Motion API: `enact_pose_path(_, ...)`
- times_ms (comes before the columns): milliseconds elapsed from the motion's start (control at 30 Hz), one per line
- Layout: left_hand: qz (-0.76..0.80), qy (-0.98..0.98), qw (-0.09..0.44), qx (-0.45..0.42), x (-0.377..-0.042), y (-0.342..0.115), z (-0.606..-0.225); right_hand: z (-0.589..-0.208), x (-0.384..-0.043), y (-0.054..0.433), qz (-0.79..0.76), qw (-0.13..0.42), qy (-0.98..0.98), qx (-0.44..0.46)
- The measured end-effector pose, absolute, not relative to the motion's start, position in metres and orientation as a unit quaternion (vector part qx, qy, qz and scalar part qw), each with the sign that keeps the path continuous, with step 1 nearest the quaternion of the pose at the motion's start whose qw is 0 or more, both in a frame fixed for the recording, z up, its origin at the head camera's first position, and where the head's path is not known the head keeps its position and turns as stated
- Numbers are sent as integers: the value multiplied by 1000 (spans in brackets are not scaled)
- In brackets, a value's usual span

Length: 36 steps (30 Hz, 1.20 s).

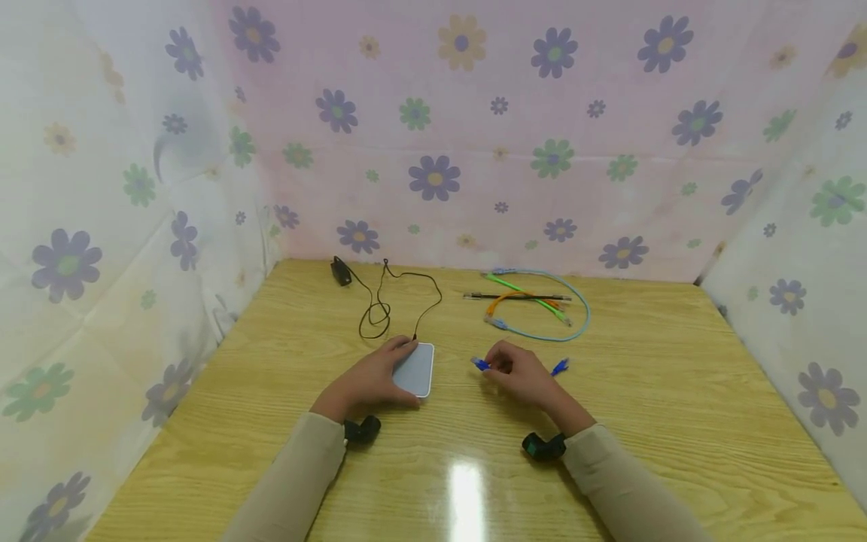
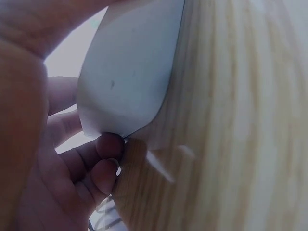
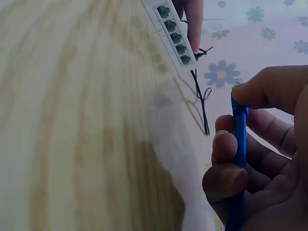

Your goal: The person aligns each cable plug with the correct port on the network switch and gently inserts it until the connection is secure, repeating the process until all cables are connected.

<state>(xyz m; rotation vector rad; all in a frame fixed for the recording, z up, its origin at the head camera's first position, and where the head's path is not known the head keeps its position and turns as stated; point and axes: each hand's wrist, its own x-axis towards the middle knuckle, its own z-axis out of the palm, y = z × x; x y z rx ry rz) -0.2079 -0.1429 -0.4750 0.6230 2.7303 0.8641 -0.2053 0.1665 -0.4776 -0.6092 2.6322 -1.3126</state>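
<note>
A small white network switch (image 1: pixel 415 372) with a grey top lies on the table in front of me. My left hand (image 1: pixel 372 379) grips it from the left, thumb at the near edge and fingers at the far edge. Its row of several ports (image 3: pixel 175 37) faces right, as the right wrist view shows. A thin black power cord (image 1: pixel 415 331) enters the far side of the switch. Just to the right, my right hand (image 1: pixel 523 375) pinches a blue Ethernet cable (image 3: pixel 240 144) close behind its clear plug (image 3: pixel 236 83). The cable's other plug (image 1: pixel 560 366) sticks out beyond that hand.
Toward the back left, the cord loops to a black power adapter (image 1: pixel 342 272). At the back right lie a light blue cable (image 1: pixel 588 305), a green cable (image 1: pixel 504 283), a black cable (image 1: pixel 518 296) and an orange cable (image 1: pixel 500 298), overlapping. Flowered cloth (image 1: pixel 433 135) hangs around the table (image 1: pixel 650 421).
</note>
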Motion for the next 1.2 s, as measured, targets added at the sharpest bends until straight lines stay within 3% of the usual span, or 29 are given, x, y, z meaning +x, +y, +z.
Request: enact_pose_path(1200,294,927,112,203,-208,-142,-470,-474,-200,116,-377,95,876,-286)
